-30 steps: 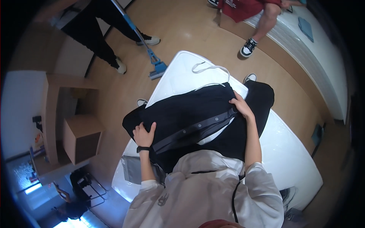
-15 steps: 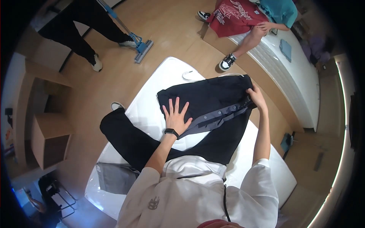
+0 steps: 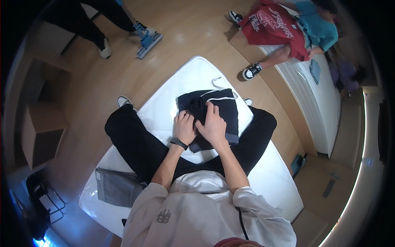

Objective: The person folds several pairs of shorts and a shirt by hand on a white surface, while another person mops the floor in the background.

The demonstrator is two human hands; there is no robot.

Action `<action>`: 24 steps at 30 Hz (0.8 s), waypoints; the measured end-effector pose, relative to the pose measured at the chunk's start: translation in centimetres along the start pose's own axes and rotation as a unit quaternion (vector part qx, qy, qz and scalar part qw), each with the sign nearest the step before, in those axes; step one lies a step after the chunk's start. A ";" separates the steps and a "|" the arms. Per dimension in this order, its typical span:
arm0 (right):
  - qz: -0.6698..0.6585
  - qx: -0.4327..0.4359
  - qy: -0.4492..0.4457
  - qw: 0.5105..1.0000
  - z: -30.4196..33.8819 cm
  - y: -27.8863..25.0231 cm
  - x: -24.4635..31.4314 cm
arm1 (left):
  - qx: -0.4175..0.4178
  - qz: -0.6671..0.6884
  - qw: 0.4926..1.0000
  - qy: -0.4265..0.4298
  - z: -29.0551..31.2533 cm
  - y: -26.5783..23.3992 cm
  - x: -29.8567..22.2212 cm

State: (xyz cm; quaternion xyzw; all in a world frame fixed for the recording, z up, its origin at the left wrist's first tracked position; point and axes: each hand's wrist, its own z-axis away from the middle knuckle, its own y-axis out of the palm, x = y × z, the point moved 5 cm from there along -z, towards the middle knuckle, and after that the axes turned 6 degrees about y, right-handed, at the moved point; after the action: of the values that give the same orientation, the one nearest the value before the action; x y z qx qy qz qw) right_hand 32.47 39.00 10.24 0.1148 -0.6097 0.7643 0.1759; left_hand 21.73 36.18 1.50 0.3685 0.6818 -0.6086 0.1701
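hands (image 3: 201, 125) flat — atop folded garment (image 3: 222, 111)

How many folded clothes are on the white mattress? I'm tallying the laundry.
2. A dark folded garment lies mid-mattress under both hands, left hand and right hand. A grey folded garment lies at the near-left corner. Others may be hidden behind the person.

Both forearms reach forward from the lower edge and draw together. The left hand (image 3: 184, 127) lies palm down, fingers curled slightly, a dark band on its wrist. The right hand (image 3: 213, 124) lies flat just beside it, fingers spread forward, the two hands touching.
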 end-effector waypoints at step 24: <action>-0.231 -0.050 0.079 0.968 -3.2 -1.8 -12.4 | -0.064 0.045 0.956 -0.284 2.1 -5.6 3.7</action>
State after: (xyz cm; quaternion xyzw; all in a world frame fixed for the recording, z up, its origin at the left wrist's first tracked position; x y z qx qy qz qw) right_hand 44.61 40.86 6.25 0.1829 -0.5884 0.6780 0.4008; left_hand 14.77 35.39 2.52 0.1990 0.6258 -0.6351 0.4067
